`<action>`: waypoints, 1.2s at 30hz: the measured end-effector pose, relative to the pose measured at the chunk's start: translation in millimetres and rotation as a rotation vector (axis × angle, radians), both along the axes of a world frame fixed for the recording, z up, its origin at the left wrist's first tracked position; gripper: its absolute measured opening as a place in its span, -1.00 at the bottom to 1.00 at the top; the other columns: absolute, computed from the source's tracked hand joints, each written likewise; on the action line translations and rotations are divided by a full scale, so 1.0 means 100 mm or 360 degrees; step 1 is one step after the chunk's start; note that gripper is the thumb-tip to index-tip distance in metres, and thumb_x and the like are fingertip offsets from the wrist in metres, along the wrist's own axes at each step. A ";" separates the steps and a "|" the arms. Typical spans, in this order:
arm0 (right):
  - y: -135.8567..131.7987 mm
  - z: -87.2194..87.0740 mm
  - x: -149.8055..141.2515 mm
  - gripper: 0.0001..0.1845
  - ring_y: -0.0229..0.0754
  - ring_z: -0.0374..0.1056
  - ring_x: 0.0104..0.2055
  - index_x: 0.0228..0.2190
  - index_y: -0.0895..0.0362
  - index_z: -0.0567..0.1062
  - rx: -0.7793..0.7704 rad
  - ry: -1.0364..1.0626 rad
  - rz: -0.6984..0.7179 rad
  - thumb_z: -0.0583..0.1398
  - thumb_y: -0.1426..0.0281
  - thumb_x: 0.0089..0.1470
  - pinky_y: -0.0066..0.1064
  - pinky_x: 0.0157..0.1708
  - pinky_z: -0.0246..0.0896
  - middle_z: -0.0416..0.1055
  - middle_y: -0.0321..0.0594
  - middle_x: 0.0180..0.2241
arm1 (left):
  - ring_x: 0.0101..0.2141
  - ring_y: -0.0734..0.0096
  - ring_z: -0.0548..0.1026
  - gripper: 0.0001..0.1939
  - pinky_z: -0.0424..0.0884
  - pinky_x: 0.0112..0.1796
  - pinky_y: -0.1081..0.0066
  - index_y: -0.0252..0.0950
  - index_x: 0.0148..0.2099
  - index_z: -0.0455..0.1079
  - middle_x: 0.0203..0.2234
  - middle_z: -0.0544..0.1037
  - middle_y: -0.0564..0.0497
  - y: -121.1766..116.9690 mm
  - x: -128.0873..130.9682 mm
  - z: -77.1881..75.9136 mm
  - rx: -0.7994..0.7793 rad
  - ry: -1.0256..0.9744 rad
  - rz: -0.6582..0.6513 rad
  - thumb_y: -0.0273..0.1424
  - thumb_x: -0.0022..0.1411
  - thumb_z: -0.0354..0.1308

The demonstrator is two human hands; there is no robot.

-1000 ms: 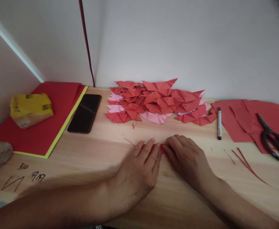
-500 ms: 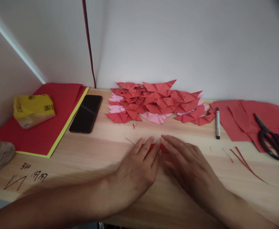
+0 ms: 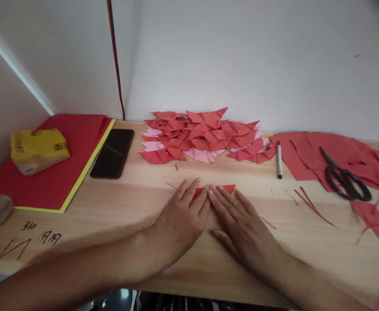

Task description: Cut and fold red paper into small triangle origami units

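Both of my hands lie flat on a small folded red paper piece (image 3: 228, 188) in the middle of the wooden desk (image 3: 134, 203). My left hand (image 3: 181, 220) has its fingers stretched out over the paper's left part. Beside it, fingertips touching, my right hand (image 3: 237, 222) presses the right part with fingers straight. Only the paper's upper right corner and a sliver between the fingers show. Behind them a heap of folded red and pink paper shapes (image 3: 204, 138) lies against the wall.
A black phone (image 3: 112, 153) and a yellow tissue pack (image 3: 36, 149) on red and yellow sheets (image 3: 53, 181) lie at left. A marker (image 3: 279, 160), black scissors (image 3: 345, 176), red paper sheets (image 3: 309, 151) and thin red offcuts (image 3: 309, 205) are at right. Pen marks (image 3: 30, 239) are on the desk.
My right hand went from curled fingertips on the paper to lying flat and stretched out over it. The view shifted slightly, so the desk things sit further left in the picture.
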State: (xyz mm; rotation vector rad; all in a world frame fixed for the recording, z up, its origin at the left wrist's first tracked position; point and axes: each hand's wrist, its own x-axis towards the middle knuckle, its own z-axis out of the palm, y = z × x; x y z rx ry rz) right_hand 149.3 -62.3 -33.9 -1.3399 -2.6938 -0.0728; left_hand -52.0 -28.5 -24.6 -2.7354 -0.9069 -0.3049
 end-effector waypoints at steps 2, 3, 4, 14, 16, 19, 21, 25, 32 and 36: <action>-0.01 0.00 0.00 -0.26 -0.08 -0.11 0.38 0.33 0.27 -0.13 -0.0018 0.0006 -0.0024 0.02 0.28 0.26 0.02 0.25 0.01 -0.02 -0.02 0.34 | 0.18 -0.02 0.30 -0.62 0.21 0.19 0.04 -0.46 0.15 0.35 0.12 0.43 -0.17 0.00 0.00 -0.01 0.0009 0.0025 0.0002 -0.48 0.34 -0.03; -0.01 0.01 0.00 -0.26 -0.09 -0.11 0.38 0.34 0.26 -0.16 -0.0024 0.0008 -0.0037 0.01 0.28 0.27 0.01 0.25 0.01 -0.02 -0.03 0.34 | 0.18 -0.02 0.31 -0.62 0.21 0.19 0.03 -0.46 0.15 0.36 0.12 0.43 -0.17 0.00 -0.01 -0.01 0.0016 0.0028 0.0003 -0.48 0.35 -0.04; -0.01 0.01 0.00 -0.25 -0.09 -0.11 0.38 0.34 0.25 -0.18 -0.0031 0.0011 -0.0043 0.01 0.28 0.27 0.01 0.26 0.00 -0.03 -0.03 0.34 | 0.17 -0.02 0.31 -0.62 0.22 0.19 0.03 -0.46 0.15 0.36 0.12 0.43 -0.17 0.00 -0.01 -0.01 0.0024 0.0026 0.0001 -0.48 0.35 -0.05; -0.01 -0.02 0.00 -0.23 -0.10 -0.11 0.38 0.35 0.24 -0.21 -0.0013 0.0059 -0.0016 0.01 0.29 0.27 -0.04 0.27 0.01 -0.01 -0.03 0.34 | 0.20 -0.05 0.27 -0.62 0.17 0.19 -0.02 -0.47 0.15 0.35 0.10 0.44 -0.17 0.00 -0.02 -0.03 -0.0011 -0.0026 -0.0022 -0.50 0.33 -0.02; 0.01 -0.01 0.03 -0.25 -0.09 -0.09 0.38 0.34 0.28 -0.13 0.0004 0.0029 0.0013 0.02 0.28 0.27 -0.04 0.27 -0.01 -0.01 -0.01 0.34 | 0.19 -0.06 0.29 -0.63 0.18 0.19 -0.02 -0.47 0.13 0.37 0.09 0.46 -0.16 0.01 -0.02 -0.03 -0.0012 -0.0045 -0.0026 -0.51 0.33 -0.01; 0.03 0.04 0.06 -0.32 -0.08 -0.03 0.36 0.31 0.29 0.00 0.0031 -0.0037 0.0054 0.02 0.27 0.27 -0.01 0.29 -0.07 0.01 0.00 0.33 | 0.17 -0.09 0.31 -0.64 0.18 0.18 -0.04 -0.47 0.13 0.37 0.11 0.44 -0.16 0.02 -0.02 -0.03 0.0002 -0.0065 -0.0034 -0.51 0.32 0.01; 0.05 0.07 0.07 -0.36 -0.06 0.02 0.34 0.28 0.31 0.07 0.0068 -0.0063 0.0072 0.01 0.28 0.27 0.02 0.28 -0.09 0.05 0.01 0.32 | 0.17 -0.10 0.31 -0.64 0.18 0.17 -0.06 -0.47 0.13 0.37 0.11 0.44 -0.16 0.03 -0.02 -0.03 0.0024 -0.0093 -0.0038 -0.51 0.32 0.02; 0.06 0.08 0.07 -0.39 -0.01 0.07 0.31 0.24 0.36 0.15 0.0138 -0.0034 0.0082 0.02 0.31 0.25 0.00 0.24 -0.02 0.11 0.04 0.29 | 0.19 -0.09 0.27 -0.63 0.12 0.19 -0.07 -0.45 0.15 0.35 0.14 0.41 -0.15 0.03 -0.03 -0.02 -0.0015 -0.0087 -0.0025 -0.49 0.32 0.03; 0.07 0.05 0.12 -0.36 -0.03 0.03 0.33 0.25 0.30 0.15 0.0090 -0.0022 0.0092 0.04 0.27 0.22 -0.08 0.25 -0.05 0.06 -0.04 0.32 | 0.20 -0.12 0.25 -0.64 0.04 0.19 -0.12 -0.35 0.15 0.36 0.17 0.38 -0.09 0.05 -0.04 0.06 -0.0113 -0.0005 -0.0001 -0.46 0.34 0.04; 0.06 0.06 0.11 -0.37 -0.04 0.02 0.33 0.25 0.30 0.15 0.0109 -0.0043 0.0087 0.04 0.28 0.22 -0.09 0.25 -0.07 0.08 -0.06 0.31 | 0.19 -0.14 0.27 -0.66 0.03 0.18 -0.14 -0.35 0.13 0.38 0.16 0.39 -0.07 0.06 -0.04 0.07 -0.0097 -0.0017 -0.0005 -0.46 0.34 0.04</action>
